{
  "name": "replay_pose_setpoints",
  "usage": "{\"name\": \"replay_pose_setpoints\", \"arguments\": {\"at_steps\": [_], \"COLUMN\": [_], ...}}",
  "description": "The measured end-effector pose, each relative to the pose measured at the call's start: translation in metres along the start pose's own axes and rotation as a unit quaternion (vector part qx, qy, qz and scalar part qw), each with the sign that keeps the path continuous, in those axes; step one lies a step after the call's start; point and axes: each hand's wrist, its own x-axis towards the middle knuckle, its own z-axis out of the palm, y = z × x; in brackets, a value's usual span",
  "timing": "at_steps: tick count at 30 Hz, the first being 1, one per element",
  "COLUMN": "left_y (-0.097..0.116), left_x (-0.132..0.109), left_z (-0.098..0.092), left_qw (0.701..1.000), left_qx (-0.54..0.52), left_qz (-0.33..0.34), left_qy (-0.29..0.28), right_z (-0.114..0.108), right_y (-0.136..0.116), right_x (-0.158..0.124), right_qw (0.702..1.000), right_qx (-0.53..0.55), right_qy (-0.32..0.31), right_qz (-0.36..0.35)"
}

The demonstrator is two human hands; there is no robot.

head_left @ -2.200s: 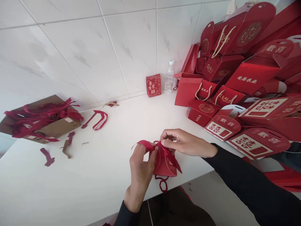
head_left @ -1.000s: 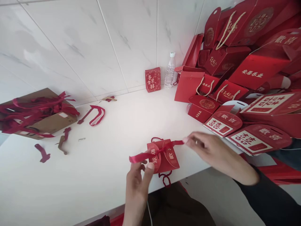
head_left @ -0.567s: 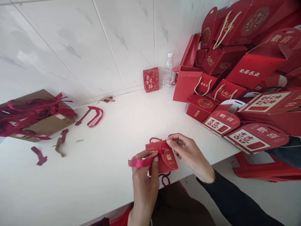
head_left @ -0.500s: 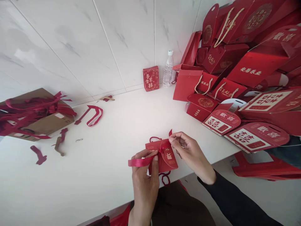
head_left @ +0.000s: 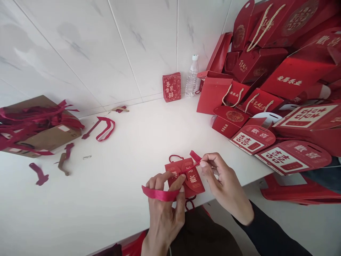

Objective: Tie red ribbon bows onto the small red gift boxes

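Observation:
A small red gift box (head_left: 195, 183) with gold characters lies near the table's front edge, cord handles showing at its far and near sides. A red ribbon (head_left: 160, 194) crosses its top, where the two curved flaps meet. My left hand (head_left: 166, 202) rests over the box's left part, thumb and fingers closed on one ribbon length that trails left across the fingers. To the right of the box, my right hand (head_left: 226, 186) pinches the other ribbon end between thumb and forefinger. The left fingers partly hide where the ribbon crosses.
A cardboard box (head_left: 64, 135) full of red ribbons stands at the left, with loose ribbon pieces (head_left: 105, 129) nearby. Against the wall are a small upright red box (head_left: 172, 88) and a plastic bottle (head_left: 191, 78). Red gift boxes (head_left: 285, 74) pile up on the right.
My right hand has moved right and slightly down, drawing its ribbon end away from the box. The left hand has shifted right, its forefinger now pressing at the ribbon crossing.

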Motion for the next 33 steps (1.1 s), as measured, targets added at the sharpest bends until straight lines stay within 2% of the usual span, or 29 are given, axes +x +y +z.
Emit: {"name": "replay_pose_setpoints", "arguments": {"at_steps": [5,7,11,14,17,20,23,26,29,33], "left_y": [0.0,0.001,0.004,0.008,0.009,0.011,0.013,0.016,0.018,0.016], "left_x": [-0.002,-0.002,-0.002,-0.006,-0.009,-0.009,-0.008,-0.009,-0.005,0.013], "left_z": [0.005,0.007,0.008,0.01,0.01,0.007,0.001,-0.005,-0.01,-0.017], "left_qw": [0.999,0.996,0.978,0.973,0.976,0.969,0.945,0.921,0.884,0.835], "left_qx": [-0.027,-0.055,-0.107,-0.11,-0.107,-0.121,-0.158,-0.193,-0.257,-0.362], "left_qz": [-0.037,-0.065,-0.154,-0.167,-0.15,-0.195,-0.275,-0.328,-0.386,-0.41], "left_qy": [0.009,0.03,0.09,0.113,0.117,0.096,0.082,0.083,0.066,0.057], "right_z": [0.007,0.008,0.006,0.004,0.003,0.002,0.001,0.001,0.001,-0.003], "right_y": [-0.009,-0.012,-0.008,-0.002,0.002,0.002,0.002,0.005,0.007,0.004], "right_x": [-0.004,-0.002,0.0,-0.001,-0.002,-0.002,-0.004,-0.005,-0.004,0.0], "right_qw": [0.988,0.984,0.987,0.985,0.981,0.984,0.984,0.983,0.98,0.981], "right_qx": [0.147,0.171,0.148,0.148,0.151,0.129,0.122,0.132,0.148,0.159], "right_qy": [-0.005,-0.007,0.025,0.044,0.049,0.073,0.078,0.065,0.07,0.072], "right_qz": [0.044,0.057,0.063,0.082,0.109,0.102,0.101,0.113,0.11,0.089]}}
